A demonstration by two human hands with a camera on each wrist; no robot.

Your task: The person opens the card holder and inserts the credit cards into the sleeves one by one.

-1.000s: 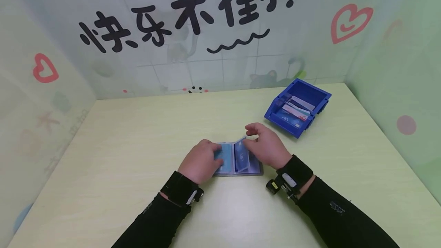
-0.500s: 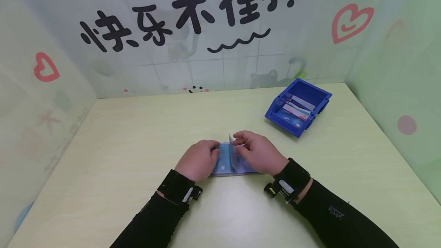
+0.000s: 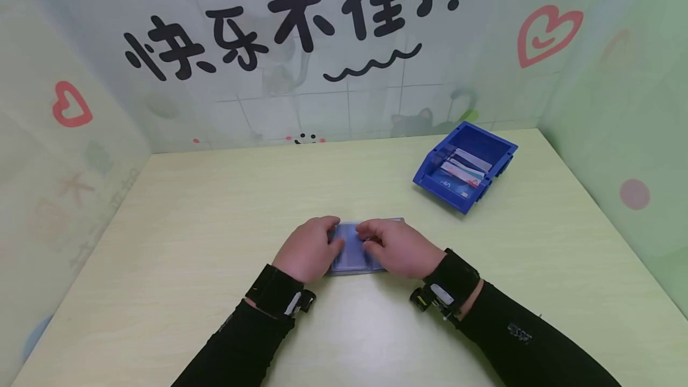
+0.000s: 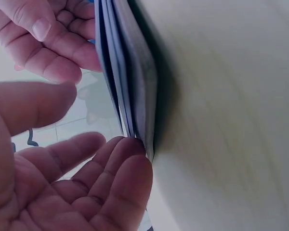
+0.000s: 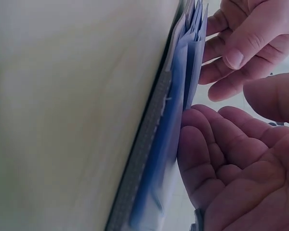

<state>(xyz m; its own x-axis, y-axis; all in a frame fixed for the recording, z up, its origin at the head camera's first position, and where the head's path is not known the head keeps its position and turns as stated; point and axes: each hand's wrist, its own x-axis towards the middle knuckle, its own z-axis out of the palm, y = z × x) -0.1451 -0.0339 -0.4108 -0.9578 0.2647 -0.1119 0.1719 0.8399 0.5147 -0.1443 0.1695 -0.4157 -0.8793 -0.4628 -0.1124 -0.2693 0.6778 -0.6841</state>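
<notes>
A card holder (image 3: 352,252) with clear sleeves lies open on the table between both hands. My left hand (image 3: 307,249) is at its left side. In the left wrist view, the left fingertips (image 4: 132,168) meet the edge of its stacked pages (image 4: 118,72), with the thumb apart. Over the right half rests my right hand (image 3: 404,248), fingers loosely bent. The right wrist view has those fingertips (image 5: 190,137) against the sleeves, the thumb held away. A blue card (image 5: 156,159) shows near the stitched grey cover (image 5: 142,159). The right hand hides much of the holder's right half.
A blue plastic bin (image 3: 464,166) holding several cards (image 3: 462,172) stands at the back right of the pale wooden table (image 3: 226,208). Printed panels (image 3: 344,64) enclose the table behind and at both sides.
A sleeve page with a card was lifted on the right, stood upright, and now lies flat over to the left. The right hand moved left and slightly down; the left hand shifted slightly.
</notes>
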